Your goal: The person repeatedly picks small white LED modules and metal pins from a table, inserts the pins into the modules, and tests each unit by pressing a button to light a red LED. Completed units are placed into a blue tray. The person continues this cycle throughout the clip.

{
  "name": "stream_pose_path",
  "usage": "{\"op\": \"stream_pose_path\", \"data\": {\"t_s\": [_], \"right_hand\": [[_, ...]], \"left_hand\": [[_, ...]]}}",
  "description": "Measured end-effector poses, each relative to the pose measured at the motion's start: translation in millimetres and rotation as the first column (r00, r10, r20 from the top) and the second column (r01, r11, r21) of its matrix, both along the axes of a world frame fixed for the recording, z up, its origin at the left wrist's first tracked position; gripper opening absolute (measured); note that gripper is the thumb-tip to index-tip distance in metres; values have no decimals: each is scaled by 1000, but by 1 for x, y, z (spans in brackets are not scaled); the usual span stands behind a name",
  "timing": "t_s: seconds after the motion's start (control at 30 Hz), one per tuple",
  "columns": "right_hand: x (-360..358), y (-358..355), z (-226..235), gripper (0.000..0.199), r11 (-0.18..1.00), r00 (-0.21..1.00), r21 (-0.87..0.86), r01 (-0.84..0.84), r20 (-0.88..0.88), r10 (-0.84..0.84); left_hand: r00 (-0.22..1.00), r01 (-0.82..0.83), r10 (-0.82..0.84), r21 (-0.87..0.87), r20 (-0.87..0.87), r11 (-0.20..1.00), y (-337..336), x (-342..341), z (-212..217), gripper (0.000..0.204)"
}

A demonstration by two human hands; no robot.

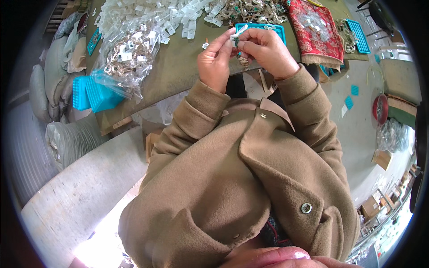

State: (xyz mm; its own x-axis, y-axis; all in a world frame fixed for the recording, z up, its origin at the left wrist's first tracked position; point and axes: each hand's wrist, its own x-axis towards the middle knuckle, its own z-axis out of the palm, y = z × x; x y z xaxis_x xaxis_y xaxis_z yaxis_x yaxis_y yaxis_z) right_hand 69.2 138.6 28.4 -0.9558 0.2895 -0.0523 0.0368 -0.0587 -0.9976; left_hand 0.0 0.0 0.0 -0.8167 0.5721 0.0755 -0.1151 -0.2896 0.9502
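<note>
Above the near edge of the table, both my hands meet on one small item. It is a brown cord piece with green beads (pixel 243 60), and its coiled lower end hangs below my fingers. A small white plastic tag (pixel 241 30) sticks up at its top. My left hand (pixel 215 64) pinches the item near the tag with thumb and forefinger. From the other side, my right hand (pixel 268 50) pinches the same item, its fingers curled. The exact point where tag and cord meet is hidden by the fingertips. Behind my right hand lies a blue plastic tray (pixel 280 30) holding small pale pieces.
White plastic tags (pixel 147 13) are heaped at the far left, beside a pile of beaded cords (pixel 254 11). A clear bag (pixel 129 53) of cord pieces and blue baskets (pixel 96 94) sit at left. A red patterned cloth (pixel 313 27) bears clear pieces at right.
</note>
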Motion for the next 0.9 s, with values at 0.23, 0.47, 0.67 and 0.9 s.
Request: {"op": "stream_pose_path", "data": {"t_s": [0.23, 0.47, 0.67, 0.9], "right_hand": [[0, -1, 0, 14, 998, 998, 18, 66, 2, -66], [15, -21, -3, 20, 971, 963, 24, 237, -137, -232], [25, -42, 12, 32, 517, 873, 729, 448, -481, -79], [19, -45, 8, 7, 760, 940, 555, 339, -224, -256]], "left_hand": [[997, 77, -78, -71, -15, 995, -5, 1, 18, 26], [937, 17, 21, -105, 350, 994, -18, 3, 22, 19], [880, -63, 64, -17, 470, 998, -22, 0, 24, 16], [885, -117, 139, -75, 444, 990, -22, 9, 26, 15]]}}
